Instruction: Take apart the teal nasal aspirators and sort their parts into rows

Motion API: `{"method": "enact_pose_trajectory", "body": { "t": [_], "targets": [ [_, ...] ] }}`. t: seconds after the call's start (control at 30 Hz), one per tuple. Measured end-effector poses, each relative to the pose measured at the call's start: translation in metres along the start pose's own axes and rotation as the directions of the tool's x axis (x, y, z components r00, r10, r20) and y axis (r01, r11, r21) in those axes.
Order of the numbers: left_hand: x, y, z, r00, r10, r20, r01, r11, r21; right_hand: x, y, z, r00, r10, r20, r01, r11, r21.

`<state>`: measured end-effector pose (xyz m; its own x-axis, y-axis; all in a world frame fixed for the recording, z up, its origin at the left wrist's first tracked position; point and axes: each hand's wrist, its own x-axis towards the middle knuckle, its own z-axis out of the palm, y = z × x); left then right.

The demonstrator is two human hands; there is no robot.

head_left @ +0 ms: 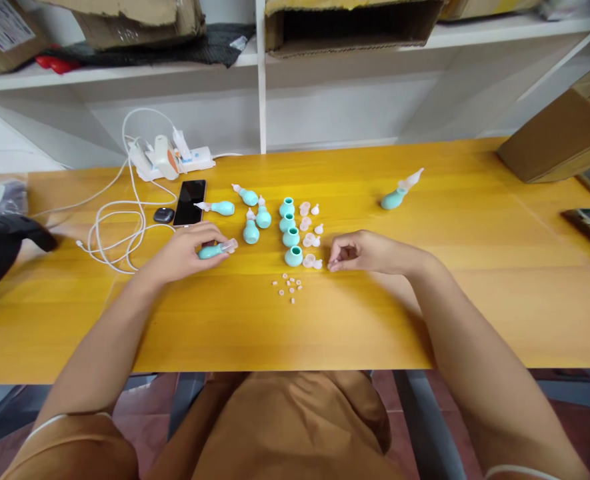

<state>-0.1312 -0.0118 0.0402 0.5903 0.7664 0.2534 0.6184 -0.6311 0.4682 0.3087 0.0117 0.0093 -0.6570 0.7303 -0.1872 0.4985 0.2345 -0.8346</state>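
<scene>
My left hand (187, 252) is closed around a teal nasal aspirator bulb (209, 252) with a clear tube piece on its end, pointing right. My right hand (362, 253) rests on the table with thumb and fingers pinched. Whatever small thing it may hold is hidden. Left of it lie clear round collars (309, 261) and small white nozzle tips (317, 241), in a column. Beside them stands a row of open teal bulbs (293, 256). Tiny pinkish rings (291, 290) are scattered nearer the front. Several aspirators with nozzles (251, 231) lie between my left hand and the row.
Another aspirator (393, 199) with a long nozzle lies at the back right. On the left are a phone (189, 202), a black earbud case (163, 215), white cables (119, 230) and a power strip (197, 159). A cardboard box (559, 140) stands at the right.
</scene>
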Motion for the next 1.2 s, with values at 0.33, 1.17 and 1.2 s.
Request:
{"method": "enact_pose_trajectory", "body": {
  "t": [0.33,1.17,1.2],
  "targets": [
    [-0.006,0.049,0.059,0.984,0.132,-0.124,-0.145,0.984,-0.107,0.001,0.008,-0.002,0.990,-0.080,-0.119,0.063,0.988,-0.138],
    [0.002,0.101,0.102,0.989,-0.138,0.051,0.131,0.661,-0.739,-0.002,-0.062,0.081,0.819,-0.522,-0.239,0.363,0.793,-0.489],
    [0.003,0.103,0.105,0.989,-0.135,0.053,0.127,0.634,-0.762,-0.001,-0.060,0.081,0.816,-0.525,-0.243,0.379,0.802,-0.462]
  ]
}}
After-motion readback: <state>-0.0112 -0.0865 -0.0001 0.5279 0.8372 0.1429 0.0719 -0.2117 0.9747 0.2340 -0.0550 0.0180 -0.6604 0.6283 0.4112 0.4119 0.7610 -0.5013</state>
